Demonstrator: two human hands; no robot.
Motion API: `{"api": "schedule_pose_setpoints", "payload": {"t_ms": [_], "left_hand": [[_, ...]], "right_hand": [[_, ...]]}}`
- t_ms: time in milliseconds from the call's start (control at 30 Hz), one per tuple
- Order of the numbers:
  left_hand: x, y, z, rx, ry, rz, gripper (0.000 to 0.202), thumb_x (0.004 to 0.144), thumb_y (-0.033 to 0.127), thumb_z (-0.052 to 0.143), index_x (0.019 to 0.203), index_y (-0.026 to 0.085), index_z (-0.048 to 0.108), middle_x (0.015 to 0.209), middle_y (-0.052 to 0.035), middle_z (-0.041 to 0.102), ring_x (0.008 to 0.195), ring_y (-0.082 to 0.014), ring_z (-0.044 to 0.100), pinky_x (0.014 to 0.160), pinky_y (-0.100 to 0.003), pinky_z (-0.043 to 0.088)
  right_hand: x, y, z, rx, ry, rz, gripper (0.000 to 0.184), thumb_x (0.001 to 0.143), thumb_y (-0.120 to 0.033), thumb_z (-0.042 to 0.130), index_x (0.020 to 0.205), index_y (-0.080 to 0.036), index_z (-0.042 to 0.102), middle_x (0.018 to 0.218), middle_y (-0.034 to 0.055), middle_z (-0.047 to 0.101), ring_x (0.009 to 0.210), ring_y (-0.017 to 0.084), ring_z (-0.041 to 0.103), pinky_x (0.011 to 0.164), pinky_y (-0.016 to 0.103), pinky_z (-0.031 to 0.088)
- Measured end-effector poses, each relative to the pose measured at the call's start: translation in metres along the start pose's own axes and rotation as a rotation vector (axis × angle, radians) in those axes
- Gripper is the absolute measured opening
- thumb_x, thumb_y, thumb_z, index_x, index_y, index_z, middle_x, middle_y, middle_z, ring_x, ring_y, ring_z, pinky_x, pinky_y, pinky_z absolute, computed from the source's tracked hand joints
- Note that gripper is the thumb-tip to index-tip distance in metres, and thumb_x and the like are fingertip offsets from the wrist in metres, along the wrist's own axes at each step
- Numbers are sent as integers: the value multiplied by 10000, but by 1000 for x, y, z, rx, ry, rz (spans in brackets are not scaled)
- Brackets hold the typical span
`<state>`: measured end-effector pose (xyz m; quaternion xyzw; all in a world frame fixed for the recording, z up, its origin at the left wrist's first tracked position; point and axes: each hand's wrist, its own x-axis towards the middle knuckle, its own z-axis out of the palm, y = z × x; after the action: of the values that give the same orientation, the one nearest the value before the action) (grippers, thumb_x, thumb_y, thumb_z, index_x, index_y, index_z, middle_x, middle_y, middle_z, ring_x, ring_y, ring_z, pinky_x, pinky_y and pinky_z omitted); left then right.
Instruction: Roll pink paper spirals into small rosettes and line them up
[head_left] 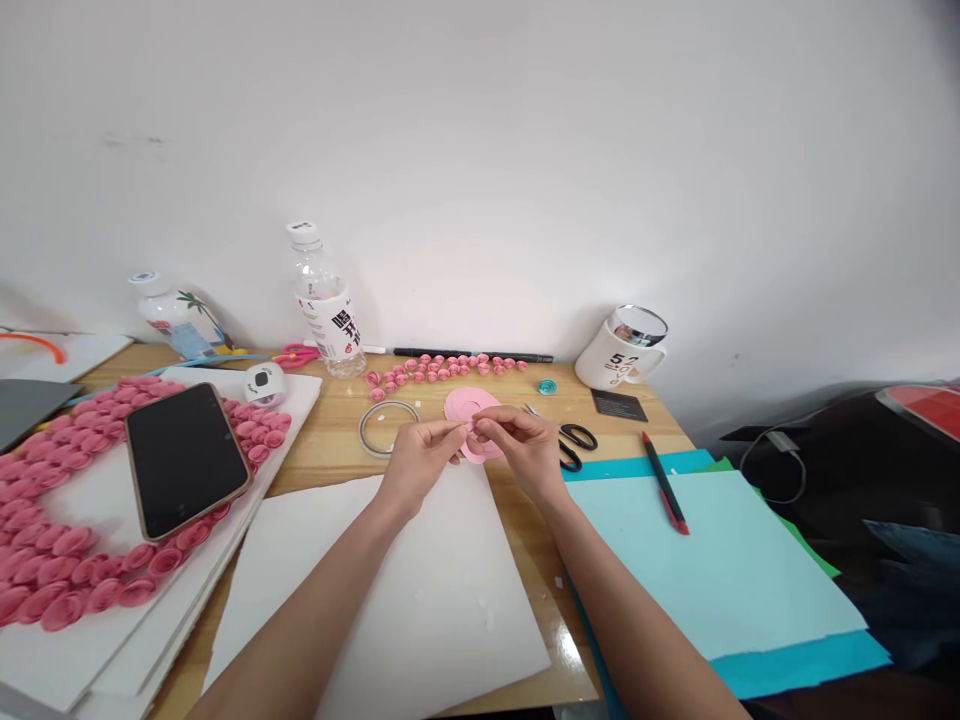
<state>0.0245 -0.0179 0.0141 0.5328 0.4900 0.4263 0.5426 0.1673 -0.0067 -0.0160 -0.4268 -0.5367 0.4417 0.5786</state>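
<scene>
Left hand (420,458): its thumb and fingertips are closed in a fine pinch on the pink paper, meeting the other hand almost tip to tip.
Right hand (529,445): also closed, pinching the same paper; such a small hold probably suits a thin strip which must be turned little by little.
Pale pink spiral-cut paper (459,402): its tip is between the fingers, while its wide coils hang just behind the hands, over the middle of the wooden desk (322,450); the exact tip is too small to tell.
Small rolled pink paper flowers (442,373): they stand in loose rows near the back edge, perhaps so that the arms do not brush them.
Black-handled scissors (576,427): just beside the right hand, likely for easy reach.
Large white sheet (420,600): under the forearms, toward the front edge, maybe as a clean surface.
Black smartphone (187,460): toward the left end, resting on a ring of bigger pink paper flowers (60,570), seemingly only for parking.
</scene>
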Motion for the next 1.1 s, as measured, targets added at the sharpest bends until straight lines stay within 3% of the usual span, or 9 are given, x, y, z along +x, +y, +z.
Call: {"api": "schedule_pose_setpoints", "payload": {"t_ms": [167, 333, 467, 667, 733, 1000, 1100], "left_hand": [[2, -4, -1, -46, 27, -4, 210, 742, 304, 558, 735, 163, 714, 715, -29, 683, 630, -116, 550, 623, -218, 441], [1, -4, 0, -7, 13, 18, 215, 742, 307, 553, 728, 170, 719, 695, -22, 679, 597, -110, 530, 599, -215, 434], [0, -3, 1, 33, 3, 27, 220, 743, 303, 541, 706, 179, 719, 671, -15, 668, 565, -104, 510, 586, -216, 429], [1, -4, -1, -14, 27, 16, 228, 744, 325, 555, 768, 169, 719, 722, -31, 685, 603, -108, 529, 611, -216, 438], [2, -5, -2, -25, 29, 14, 231, 745, 326, 556, 783, 165, 719, 741, -38, 690, 615, -112, 537, 619, -219, 443], [1, -3, -1, 30, 23, 17, 213, 734, 311, 556, 725, 175, 719, 674, -16, 674, 594, -113, 535, 607, -221, 443], [0, -2, 0, 40, 44, 8, 200, 715, 309, 571, 692, 171, 714, 628, -4, 654, 579, -114, 536, 605, -226, 445]], "right_hand": [[-1, -2, 1, -9, -49, 19, 152, 710, -266, 638, 832, -195, 694, 860, 53, 685, 753, 168, 628, 749, 330, 505], [0, -3, 3, 106, -82, 17, 120, 667, -272, 684, 738, -181, 650, 626, 3, 631, 547, 125, 571, 570, 290, 487], [0, -4, 4, 122, -101, -24, 111, 655, -273, 697, 674, -185, 632, 603, -4, 616, 502, 115, 543, 527, 285, 471], [0, -2, 1, 15, -77, -28, 102, 712, -261, 639, 778, -206, 694, 899, 55, 687, 845, 193, 627, 775, 344, 506], [-1, -2, 1, 7, -91, -27, 121, 723, -257, 626, 811, -215, 699, 908, 49, 691, 847, 192, 632, 799, 355, 504], [-1, 0, 3, 63, -62, -4, 105, 664, -250, 684, 754, -197, 690, 730, 24, 674, 615, 145, 609, 616, 316, 520], [-1, 1, 3, 80, -64, 28, 128, 639, -253, 702, 746, -186, 681, 735, 31, 665, 637, 149, 612, 623, 313, 523]]}}
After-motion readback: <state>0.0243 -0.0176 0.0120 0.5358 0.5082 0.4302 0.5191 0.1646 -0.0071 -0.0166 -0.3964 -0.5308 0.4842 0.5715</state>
